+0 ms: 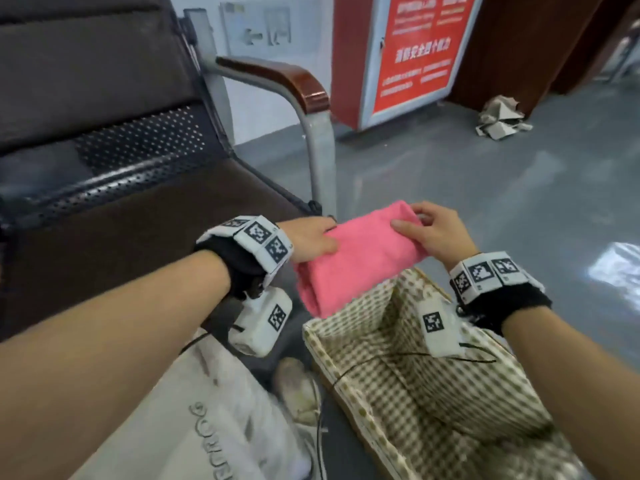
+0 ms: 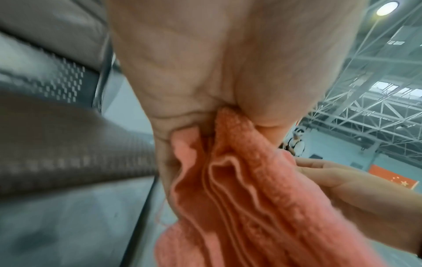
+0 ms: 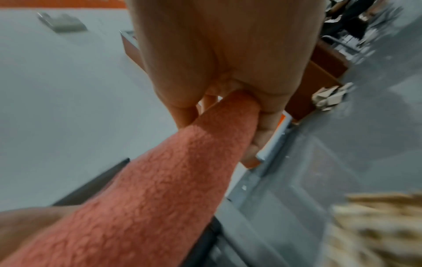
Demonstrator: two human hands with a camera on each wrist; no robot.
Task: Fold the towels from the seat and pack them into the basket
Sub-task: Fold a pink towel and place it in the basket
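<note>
Both our hands hold the folded pink towel (image 1: 360, 258) in the air just above the basket's far-left corner: our left hand (image 1: 313, 239) pinches its left edge, our right hand (image 1: 433, 230) pinches the far right end between thumb and fingers. Below it, the basket (image 1: 349, 382) shows only its checked cloth lining. The seat (image 1: 114, 237) lies to our left.

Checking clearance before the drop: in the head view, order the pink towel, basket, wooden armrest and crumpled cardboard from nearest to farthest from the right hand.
1. pink towel, held in the right hand
2. basket, just below
3. wooden armrest, up left
4. crumpled cardboard, on the far floor; these last two are close to call
</note>
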